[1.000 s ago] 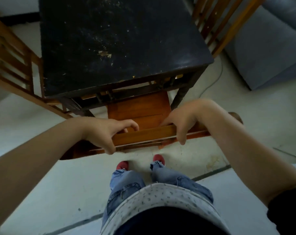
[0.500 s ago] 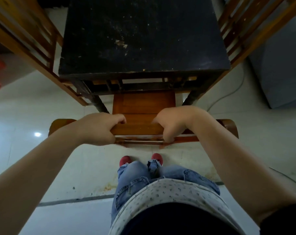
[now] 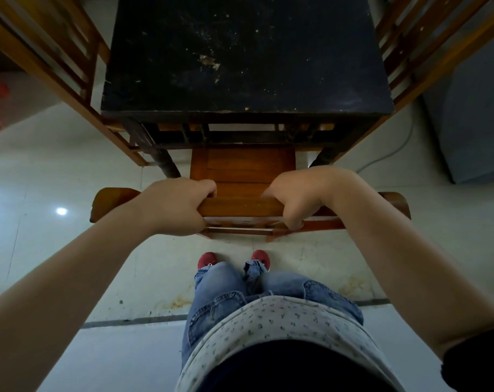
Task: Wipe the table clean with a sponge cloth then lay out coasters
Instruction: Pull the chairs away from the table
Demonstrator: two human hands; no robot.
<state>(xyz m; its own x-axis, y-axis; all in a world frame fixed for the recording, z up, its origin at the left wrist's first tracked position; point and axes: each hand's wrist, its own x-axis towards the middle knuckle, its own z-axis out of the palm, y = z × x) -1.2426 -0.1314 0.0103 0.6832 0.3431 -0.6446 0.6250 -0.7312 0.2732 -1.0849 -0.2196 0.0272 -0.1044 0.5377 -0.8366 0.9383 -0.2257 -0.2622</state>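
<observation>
Below us, red shoes (image 3: 234,259) stand on the pale floor (image 3: 56,264); ahead, our left hand (image 3: 173,206) and right hand (image 3: 299,198) each curl tight around the chair (image 3: 240,207) top rail; its seat sits tucked under the table (image 3: 245,52), whose dark, speckled top lies just beyond; more chairs (image 3: 56,58) flank it.

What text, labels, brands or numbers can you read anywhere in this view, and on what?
None: no readable text in this view.
Table top: only pale specks and a scuffed patch.
Chair back rail under both hands: bare wood.
Shirt hem: small printed marks, too small to read as letters.
</observation>
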